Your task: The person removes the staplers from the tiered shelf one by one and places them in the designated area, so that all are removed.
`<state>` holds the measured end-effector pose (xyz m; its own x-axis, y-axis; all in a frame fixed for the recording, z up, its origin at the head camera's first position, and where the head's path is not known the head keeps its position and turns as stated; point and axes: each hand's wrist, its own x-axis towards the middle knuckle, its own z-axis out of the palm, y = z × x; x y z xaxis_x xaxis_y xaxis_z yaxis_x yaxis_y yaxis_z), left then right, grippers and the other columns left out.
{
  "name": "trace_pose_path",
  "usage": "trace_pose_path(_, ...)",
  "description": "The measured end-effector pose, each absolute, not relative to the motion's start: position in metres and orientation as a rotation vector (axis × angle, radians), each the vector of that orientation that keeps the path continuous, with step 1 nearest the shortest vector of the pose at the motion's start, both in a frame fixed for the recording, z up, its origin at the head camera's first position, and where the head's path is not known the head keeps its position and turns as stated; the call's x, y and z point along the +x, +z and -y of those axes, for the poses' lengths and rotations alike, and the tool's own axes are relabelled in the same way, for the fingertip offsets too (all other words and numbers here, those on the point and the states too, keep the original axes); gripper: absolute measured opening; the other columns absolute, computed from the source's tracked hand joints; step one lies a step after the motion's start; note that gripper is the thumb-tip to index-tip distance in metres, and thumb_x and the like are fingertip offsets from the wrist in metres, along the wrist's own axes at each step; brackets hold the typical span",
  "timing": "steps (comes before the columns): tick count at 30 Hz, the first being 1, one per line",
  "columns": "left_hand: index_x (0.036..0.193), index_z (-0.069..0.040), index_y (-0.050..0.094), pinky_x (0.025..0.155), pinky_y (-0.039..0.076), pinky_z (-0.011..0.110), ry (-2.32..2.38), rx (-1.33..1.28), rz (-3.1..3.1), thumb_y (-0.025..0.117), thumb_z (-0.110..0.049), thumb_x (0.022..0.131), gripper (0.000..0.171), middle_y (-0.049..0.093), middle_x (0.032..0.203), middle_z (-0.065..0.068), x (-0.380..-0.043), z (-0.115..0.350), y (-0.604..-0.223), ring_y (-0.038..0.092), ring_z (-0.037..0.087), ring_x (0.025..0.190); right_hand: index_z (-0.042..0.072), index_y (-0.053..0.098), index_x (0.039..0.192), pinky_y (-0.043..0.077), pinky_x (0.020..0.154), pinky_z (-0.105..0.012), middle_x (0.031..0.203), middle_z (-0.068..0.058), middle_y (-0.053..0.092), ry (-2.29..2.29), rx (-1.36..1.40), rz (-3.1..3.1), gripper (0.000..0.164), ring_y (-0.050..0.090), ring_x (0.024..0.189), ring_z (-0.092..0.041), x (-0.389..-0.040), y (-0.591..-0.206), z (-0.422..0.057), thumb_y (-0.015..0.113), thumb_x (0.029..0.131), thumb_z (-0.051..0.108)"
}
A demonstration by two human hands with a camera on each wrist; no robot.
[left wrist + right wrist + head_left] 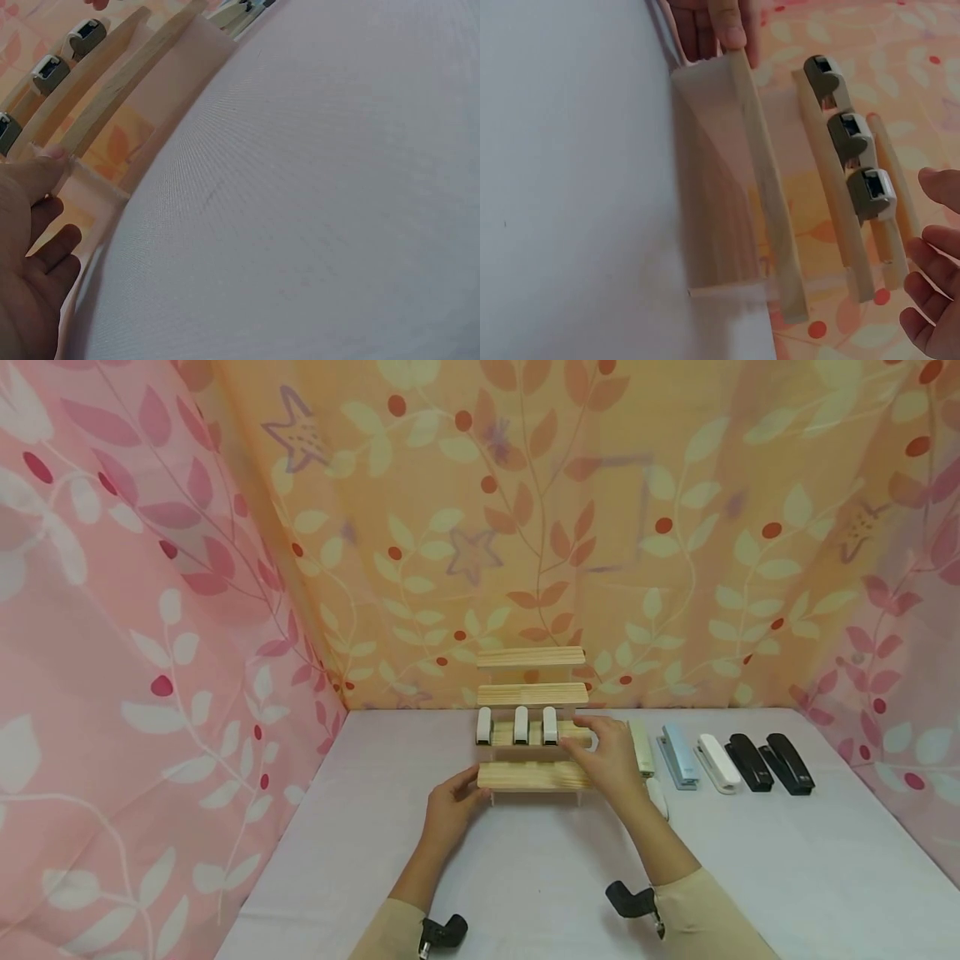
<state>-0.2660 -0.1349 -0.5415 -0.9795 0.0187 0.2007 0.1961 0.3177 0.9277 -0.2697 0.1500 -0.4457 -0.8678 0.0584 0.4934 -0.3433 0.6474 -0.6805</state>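
A tiered rack with pale wooden shelves (532, 775) and clear side panels stands on the table. Three white staplers (521, 723) with dark undersides sit side by side on its second shelf from the bottom, noses to the front. My left hand (447, 808) grips the left end of the lowest shelf, its thumb (46, 169) on the wood edge. On the other side my right hand (611, 758) is at the right end of the staplers' shelf. In the right wrist view its loosely bent fingers (930, 296) hold nothing and stand beside the rack.
To the right stand a pale green stapler (641, 748), a light blue stapler (678, 757), a white stapler (717, 763) and two black staplers (789, 763). Another white item (657, 797) is partly hidden by my right forearm. Patterned curtains (450, 527) enclose the white table (525, 877).
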Motion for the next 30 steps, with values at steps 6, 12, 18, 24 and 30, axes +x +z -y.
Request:
trace_pose_path(6,0.135,-0.019,0.068,0.112,0.047,0.046,-1.729,-0.172,2.435,0.084,-0.036,0.084,0.056,0.068,0.136,-0.001,-0.267,0.135,-0.542,0.058,0.025,0.134,0.002,0.073,0.12,0.042,0.104,-0.054,0.117,-0.017,0.073,1.132,0.161,2.374,0.051,0.057,0.115,-0.039,-0.276,-0.453,-0.134,0.088,0.081,0.032)
trace_pose_path(12,0.135,-0.02,0.068,0.114,0.046,0.045,-1.739,-0.166,2.444,0.084,-0.038,0.083,0.057,0.068,0.136,-0.003,-0.269,0.135,-0.544,0.057,0.023,0.135,0.005,0.073,0.121,0.035,0.105,-0.057,0.113,-0.015,0.074,1.1,0.083,2.408,0.055,0.057,0.114,-0.039,-0.279,-0.461,-0.122,0.089,0.08,0.037)
trace_pose_path(18,0.135,-0.02,0.068,0.114,0.045,0.045,-1.749,-0.17,2.437,0.084,-0.036,0.083,0.056,0.068,0.136,-0.002,-0.269,0.135,-0.545,0.057,0.023,0.135,0.007,0.073,0.123,0.034,0.103,-0.059,0.118,-0.015,0.073,1.012,0.019,2.439,0.06,0.056,0.117,-0.04,-0.283,-0.466,-0.116,0.088,0.079,0.045)
trace_pose_path(24,0.135,-0.02,0.068,0.115,0.044,0.047,-1.745,-0.179,2.43,0.084,-0.039,0.084,0.057,0.067,0.137,-0.002,-0.269,0.135,-0.544,0.056,0.024,0.136,0.009,0.074,0.12,0.034,0.1,-0.057,0.116,-0.013,0.074,0.961,0.009,2.427,0.057,0.056,0.113,-0.038,-0.284,-0.468,-0.113,0.088,0.079,0.047)
trace_pose_path(30,0.135,-0.022,0.068,0.115,0.045,0.047,-1.732,-0.182,2.442,0.084,-0.041,0.083,0.058,0.067,0.137,-0.003,-0.269,0.135,-0.545,0.056,0.023,0.136,0.009,0.075,0.119,0.034,0.099,-0.055,0.115,-0.012,0.075,0.952,-0.006,2.439,0.054,0.055,0.111,-0.037,-0.285,-0.468,-0.112,0.087,0.08,0.045)
